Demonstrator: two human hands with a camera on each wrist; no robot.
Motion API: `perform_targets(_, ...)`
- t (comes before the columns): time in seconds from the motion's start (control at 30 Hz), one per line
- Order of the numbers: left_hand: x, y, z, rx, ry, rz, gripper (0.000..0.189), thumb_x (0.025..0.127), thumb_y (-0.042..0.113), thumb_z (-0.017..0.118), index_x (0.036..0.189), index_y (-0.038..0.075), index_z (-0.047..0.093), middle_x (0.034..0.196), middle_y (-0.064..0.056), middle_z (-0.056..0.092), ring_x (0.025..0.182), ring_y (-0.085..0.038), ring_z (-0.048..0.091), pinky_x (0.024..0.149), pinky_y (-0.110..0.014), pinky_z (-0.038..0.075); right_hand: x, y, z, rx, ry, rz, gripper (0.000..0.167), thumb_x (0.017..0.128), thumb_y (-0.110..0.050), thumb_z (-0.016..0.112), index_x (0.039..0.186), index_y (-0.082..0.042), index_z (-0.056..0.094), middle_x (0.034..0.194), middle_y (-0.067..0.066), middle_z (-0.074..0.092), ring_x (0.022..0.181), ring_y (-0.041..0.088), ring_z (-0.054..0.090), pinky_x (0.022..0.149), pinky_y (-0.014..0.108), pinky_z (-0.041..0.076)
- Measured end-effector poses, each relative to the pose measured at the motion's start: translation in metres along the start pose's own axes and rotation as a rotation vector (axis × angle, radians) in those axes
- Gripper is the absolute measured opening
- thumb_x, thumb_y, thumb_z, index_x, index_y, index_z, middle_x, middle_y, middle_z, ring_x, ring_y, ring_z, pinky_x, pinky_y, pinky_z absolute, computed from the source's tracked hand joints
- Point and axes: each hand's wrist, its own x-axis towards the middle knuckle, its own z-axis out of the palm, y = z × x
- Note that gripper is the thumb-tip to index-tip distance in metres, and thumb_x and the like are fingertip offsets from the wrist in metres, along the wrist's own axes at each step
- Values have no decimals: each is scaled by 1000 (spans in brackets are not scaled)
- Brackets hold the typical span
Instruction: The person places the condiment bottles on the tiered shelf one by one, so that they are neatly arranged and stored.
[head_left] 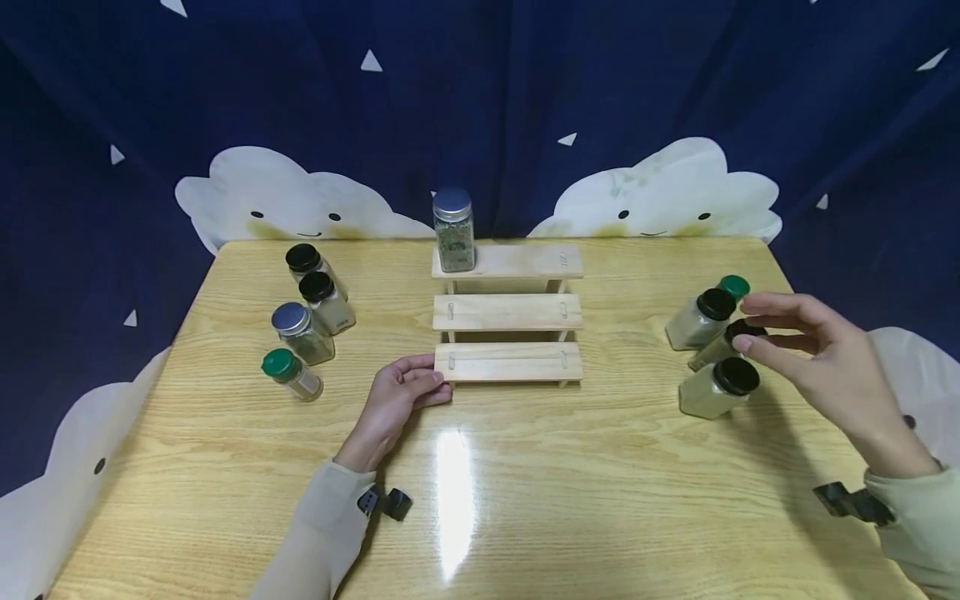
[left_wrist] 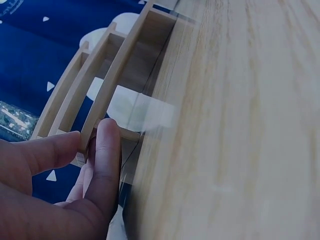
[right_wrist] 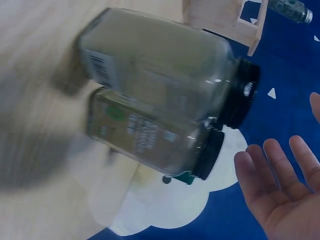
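Note:
My left hand (head_left: 397, 396) pinches the left end of the bottom step of a three-step wooden rack (head_left: 508, 362). In the left wrist view, the thumb (left_wrist: 52, 150) lies on one face of the step and the fingers on the other. On the top step stands a jar of dried herbs with a blue-grey lid (head_left: 454, 233). Over at the right, my right hand (head_left: 832, 367) hovers with spread fingers beside several spice jars, holding nothing. The nearest is a black-lidded jar of pale powder (head_left: 705, 398); another black-lidded jar (right_wrist: 150, 132) sits right behind it.
Behind those stand another black-lidded jar (head_left: 690, 325) and a green-lidded one (head_left: 734, 287). On the left are two black-lidded jars, a blue-lidded jar (head_left: 306, 337) and a green-lidded jar (head_left: 303, 383). A dark blue curtain (head_left: 480, 108) hangs behind the wooden table (head_left: 570, 483).

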Motion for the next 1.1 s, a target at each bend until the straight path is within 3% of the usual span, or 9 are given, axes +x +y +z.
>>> perform_targets(0.23, -1, -1, 0, 7, 1, 3, 38, 105, -18, 56, 141, -21, 47, 93, -13, 74, 80, -18, 78, 88, -33, 69, -9, 14, 3, 4, -7, -41, 53, 95, 2, 84, 144, -7, 68, 129, -7, 70, 114, 5, 65, 88, 4, 52)
perform_targets(0.47, 0, -1, 1, 8, -2, 1, 37, 105, -18, 56, 141, -21, 48, 92, -12, 74, 79, -16, 78, 88, -32, 69, -16, 18, 5, -8, -2, -67, 53, 93, 2, 86, 144, -3, 68, 130, 0, 71, 117, 5, 63, 91, 5, 52)
perform_targets(0.73, 0, -1, 2, 8, -3, -2, 37, 105, -18, 56, 141, -21, 48, 92, -12, 74, 78, -16, 78, 88, -32, 69, -24, 22, 4, -36, 49, -51, 54, 92, 0, 87, 144, -6, 69, 131, -11, 69, 119, 3, 61, 91, 5, 48)
perform_targets(1.1, 0, 0, 1, 2, -4, -1, 36, 105, -18, 56, 140, -22, 47, 91, -12, 74, 78, -16, 78, 86, -31, 69, -35, 25, 6, -17, 51, -44, 55, 90, 3, 88, 142, -5, 71, 129, -7, 72, 107, 6, 66, 85, 5, 53)
